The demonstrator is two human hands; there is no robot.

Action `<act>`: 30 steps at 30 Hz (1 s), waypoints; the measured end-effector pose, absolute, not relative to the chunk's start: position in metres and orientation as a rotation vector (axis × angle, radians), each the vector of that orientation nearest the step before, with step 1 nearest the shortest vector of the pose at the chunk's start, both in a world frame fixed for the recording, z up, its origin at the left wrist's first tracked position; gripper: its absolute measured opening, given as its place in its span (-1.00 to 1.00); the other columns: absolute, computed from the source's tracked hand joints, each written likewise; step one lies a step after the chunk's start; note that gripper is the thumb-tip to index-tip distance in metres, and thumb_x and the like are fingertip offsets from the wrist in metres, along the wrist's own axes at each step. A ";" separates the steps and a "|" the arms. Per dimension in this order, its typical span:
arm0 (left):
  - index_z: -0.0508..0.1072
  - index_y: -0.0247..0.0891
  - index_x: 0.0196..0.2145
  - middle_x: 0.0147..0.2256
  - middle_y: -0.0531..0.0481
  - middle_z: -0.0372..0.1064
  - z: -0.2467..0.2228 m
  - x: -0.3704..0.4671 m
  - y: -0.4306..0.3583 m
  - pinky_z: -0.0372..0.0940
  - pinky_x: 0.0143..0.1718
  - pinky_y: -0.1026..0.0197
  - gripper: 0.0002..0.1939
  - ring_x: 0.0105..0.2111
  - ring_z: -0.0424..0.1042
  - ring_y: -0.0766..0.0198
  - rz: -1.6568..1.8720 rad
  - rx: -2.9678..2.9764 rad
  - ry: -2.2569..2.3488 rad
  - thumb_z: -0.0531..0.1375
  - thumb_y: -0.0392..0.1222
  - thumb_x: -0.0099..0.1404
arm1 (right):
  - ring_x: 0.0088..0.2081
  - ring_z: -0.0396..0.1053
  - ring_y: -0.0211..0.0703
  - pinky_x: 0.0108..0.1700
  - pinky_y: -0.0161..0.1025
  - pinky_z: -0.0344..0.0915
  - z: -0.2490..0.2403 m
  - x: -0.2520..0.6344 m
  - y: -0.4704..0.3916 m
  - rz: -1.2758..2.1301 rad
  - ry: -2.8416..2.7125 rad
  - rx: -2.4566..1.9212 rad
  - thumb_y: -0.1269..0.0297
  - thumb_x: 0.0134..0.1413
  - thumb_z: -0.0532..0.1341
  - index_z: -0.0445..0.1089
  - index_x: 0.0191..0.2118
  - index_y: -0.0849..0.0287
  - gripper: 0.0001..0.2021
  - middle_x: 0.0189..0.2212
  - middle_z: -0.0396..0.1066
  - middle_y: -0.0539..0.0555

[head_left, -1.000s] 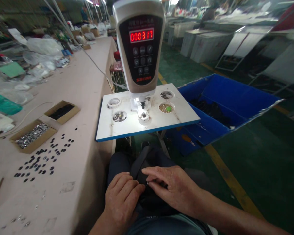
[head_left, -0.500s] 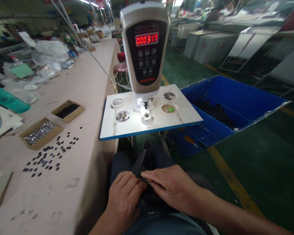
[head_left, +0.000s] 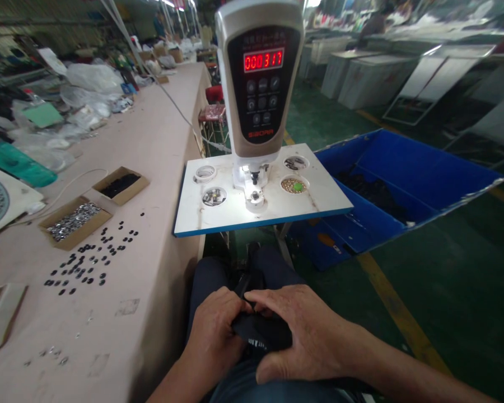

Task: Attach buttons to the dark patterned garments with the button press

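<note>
A black fabric piece [head_left: 262,331] with small white lettering lies between my hands above my lap. My left hand [head_left: 220,322] is closed on its left side, fingertips pinching near the top edge. Around its right side curves my right hand [head_left: 302,330], fingertips at the top edge close to the left ones and thumb below; it grips the fabric too. In front stands a white press machine [head_left: 258,95] with a red display reading 000317. Its lit white table [head_left: 243,221] has round wells of small metal parts.
At left, a long table [head_left: 163,184] carries a box of metal parts [head_left: 73,224], a box of black parts [head_left: 120,184] and scattered black discs [head_left: 82,266]. A blue bin [head_left: 437,173] with dark items stands at right.
The black fabric has been turned so its lettering faces up between my hands. My right thumb has moved down and away from the fingers. The view has shifted slightly.
</note>
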State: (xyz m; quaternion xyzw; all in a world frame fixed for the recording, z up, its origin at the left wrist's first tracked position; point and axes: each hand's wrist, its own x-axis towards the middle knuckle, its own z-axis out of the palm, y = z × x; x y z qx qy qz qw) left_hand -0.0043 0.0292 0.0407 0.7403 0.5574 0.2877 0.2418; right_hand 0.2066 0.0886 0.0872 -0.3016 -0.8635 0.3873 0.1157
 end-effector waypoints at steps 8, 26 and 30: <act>0.46 -0.23 -0.45 -0.44 0.05 0.37 0.049 -0.003 0.037 0.10 -0.34 0.23 -0.88 -0.35 0.34 0.24 0.496 1.779 1.652 0.17 -0.38 0.05 | 0.04 0.44 0.03 0.11 -0.09 0.22 0.070 0.196 0.088 1.130 -2.575 -0.991 0.40 0.11 0.27 0.28 0.24 0.07 -0.44 0.07 0.49 0.11; 0.37 -0.35 -0.40 -0.47 0.14 0.09 0.056 -0.018 0.043 -0.07 -0.42 0.30 -0.68 -0.44 -0.01 0.40 0.436 0.977 1.080 0.35 -0.04 0.15 | -0.44 0.37 -0.30 -0.42 -0.42 0.21 0.061 0.194 0.112 1.916 -2.129 -0.919 0.45 -0.03 0.28 0.38 0.12 0.14 -0.49 -0.35 0.50 -0.08; 0.35 -0.34 -0.42 -0.47 0.13 0.07 0.053 -0.019 0.039 -0.09 -0.41 0.29 -0.67 -0.44 -0.02 0.41 0.452 0.929 1.057 0.35 -0.03 0.15 | -0.42 0.38 -0.29 -0.41 -0.41 0.22 0.060 0.193 0.113 1.930 -2.132 -0.937 0.45 -0.04 0.27 0.38 0.12 0.16 -0.48 -0.33 0.51 -0.06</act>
